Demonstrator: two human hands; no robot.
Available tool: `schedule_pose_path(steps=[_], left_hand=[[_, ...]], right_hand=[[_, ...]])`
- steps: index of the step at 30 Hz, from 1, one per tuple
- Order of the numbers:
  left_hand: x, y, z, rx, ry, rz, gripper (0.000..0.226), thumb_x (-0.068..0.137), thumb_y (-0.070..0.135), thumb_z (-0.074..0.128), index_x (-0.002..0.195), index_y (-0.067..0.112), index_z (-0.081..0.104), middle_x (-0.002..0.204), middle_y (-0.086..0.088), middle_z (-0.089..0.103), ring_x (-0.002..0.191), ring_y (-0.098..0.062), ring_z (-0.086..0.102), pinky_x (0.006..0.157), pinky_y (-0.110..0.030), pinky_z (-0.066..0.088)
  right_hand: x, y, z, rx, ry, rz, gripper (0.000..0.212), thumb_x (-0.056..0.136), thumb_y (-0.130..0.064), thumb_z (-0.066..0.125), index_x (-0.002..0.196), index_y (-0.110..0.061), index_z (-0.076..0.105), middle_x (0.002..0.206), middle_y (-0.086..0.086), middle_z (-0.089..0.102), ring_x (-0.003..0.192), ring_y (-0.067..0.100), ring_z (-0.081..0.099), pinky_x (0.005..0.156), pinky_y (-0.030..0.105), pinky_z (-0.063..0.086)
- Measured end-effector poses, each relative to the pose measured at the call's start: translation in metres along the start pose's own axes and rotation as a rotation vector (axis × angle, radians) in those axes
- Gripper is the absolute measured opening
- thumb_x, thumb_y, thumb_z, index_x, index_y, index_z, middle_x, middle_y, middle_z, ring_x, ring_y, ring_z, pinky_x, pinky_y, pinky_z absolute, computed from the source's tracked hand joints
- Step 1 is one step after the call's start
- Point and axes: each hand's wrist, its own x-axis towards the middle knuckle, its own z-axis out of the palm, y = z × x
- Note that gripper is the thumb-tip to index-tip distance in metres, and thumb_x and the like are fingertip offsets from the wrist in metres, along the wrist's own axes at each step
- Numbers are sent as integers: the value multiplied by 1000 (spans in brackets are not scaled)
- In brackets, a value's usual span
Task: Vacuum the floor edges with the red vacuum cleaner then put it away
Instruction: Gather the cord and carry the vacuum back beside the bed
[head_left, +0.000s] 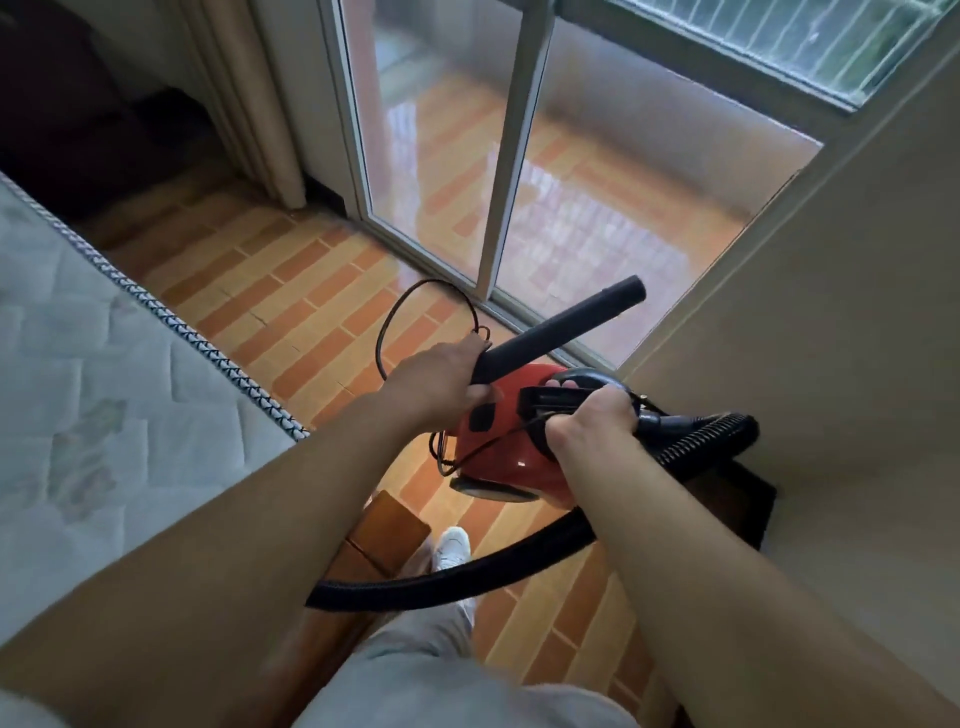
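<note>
Head view, looking down along both bare forearms.

- The red vacuum cleaner (498, 457) sits at centre frame, over the tiled floor (291, 291), near the corner where the sliding glass door (441, 156) meets the pale wall (831, 364). We cannot tell whether its base touches the tiles.
- The right hand (597, 415) is clenched round the black carry handle on top of the red body. Its fingertips show through the handle opening.
- The left hand (441, 379) is wrapped round the lower end of the black tube (561, 327). The tube angles up and to the right, with its open end toward the door track.
- The power cord (387, 317) rises from the left hand in a loop. More cord strands lie across the red body and hang at its left side.
- The ribbed black hose (467, 577) leaves the right side of the machine, bends back by the wall, then sweeps under the right forearm toward the lower left.
- A dark flat object (753, 493) lies against the wall beneath the hose bend. We cannot identify it.
- The mattress (104, 389), quilted with patterned edge piping, fills the left side.
- The curtain (249, 93) hangs at upper left, beside the door frame.
- One white shoe (452, 545) stands on the tiles below the vacuum, just beside a wooden board.
</note>
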Motion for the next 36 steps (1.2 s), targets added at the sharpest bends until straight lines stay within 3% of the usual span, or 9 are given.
schedule_pose_path(steps=[4,9,16,22,25,27,30,33,36], left_hand=[[55,-21,-24,-30,12,-33,41,95,45,65,126,27,46,110,1,60,90,-22,58,72,-37,47],[106,-40,-60,-58,29,-92,41,94,46,65,126,28,46,114,1,64,94,-24,62,76,-38,50],[180,-69,-95,-82,73,-220,43,94,49,64,125,24,47,118,-2,65,101,-28,64,84,-46,56],[227,-100,-123,-136,124,-417,45,94,49,64,128,25,46,118,-1,65,99,-28,63,82,-43,54],[244,-115,-150,-172,177,-505,43,95,49,63,124,22,46,107,-1,62,91,-27,60,73,-40,51],[251,-129,-167,-176,207,-553,41,96,48,62,123,21,46,100,1,58,86,-25,58,65,-37,45],[257,-164,-186,-204,264,-613,39,96,47,62,119,21,46,100,-1,60,85,-26,60,68,-40,51],[261,-208,-201,-244,328,-692,38,95,49,63,112,21,46,95,0,61,81,-25,61,63,-38,47],[266,-254,-217,-278,403,-747,36,94,50,64,104,22,43,88,4,55,79,-23,58,61,-36,42]], right_hand=[[20,4,63,-15,6,10,23,100,-13,36,116,-5,51,93,14,57,77,26,57,86,39,58],[28,6,135,-27,-5,39,17,104,-17,38,116,-10,46,104,15,61,83,26,62,91,43,58],[62,18,236,-167,-52,140,26,103,-25,51,124,-9,50,110,16,67,97,35,69,91,47,57],[92,36,321,-299,-127,237,31,103,-25,52,130,-12,48,116,17,66,103,35,69,92,48,57],[90,49,370,-377,-187,269,24,103,-25,53,123,-12,49,118,17,66,109,34,68,95,48,56],[84,62,400,-436,-217,286,14,104,-24,54,105,-11,49,108,14,67,103,31,69,95,47,56],[71,89,443,-528,-265,316,20,106,-21,51,87,-15,44,86,9,56,72,22,60,88,39,57],[63,128,480,-640,-311,314,17,106,-19,50,89,-17,51,83,7,55,64,21,54,79,38,55],[52,176,522,-745,-371,303,4,106,-18,50,107,-17,53,84,8,55,62,22,54,79,40,55]])
